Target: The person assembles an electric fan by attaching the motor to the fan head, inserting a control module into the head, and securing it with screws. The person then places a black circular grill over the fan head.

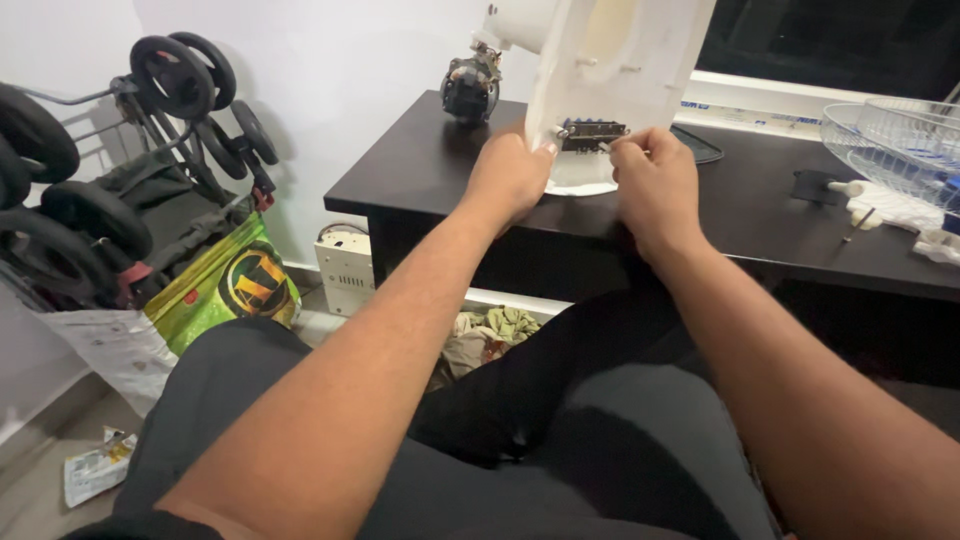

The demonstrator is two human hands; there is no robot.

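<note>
A white plastic housing (610, 60) stands upright on the dark table (420, 170), its open side toward me. A small dark metal part (592, 134) with contacts sits at its lower edge. My left hand (512, 175) grips the housing's lower left edge, thumb near the metal part. My right hand (655, 185) pinches at the right end of that metal part, fingers closed on it. A small electric motor (470, 85) stands behind the housing at the table's back left.
A wire fan guard (895, 140) lies at the table's right, with a white piece (880, 205) and a screwdriver (858, 225) beside it. A folded stroller (110, 170), a green bag (235, 285) and a white box (345, 270) stand on the floor at left.
</note>
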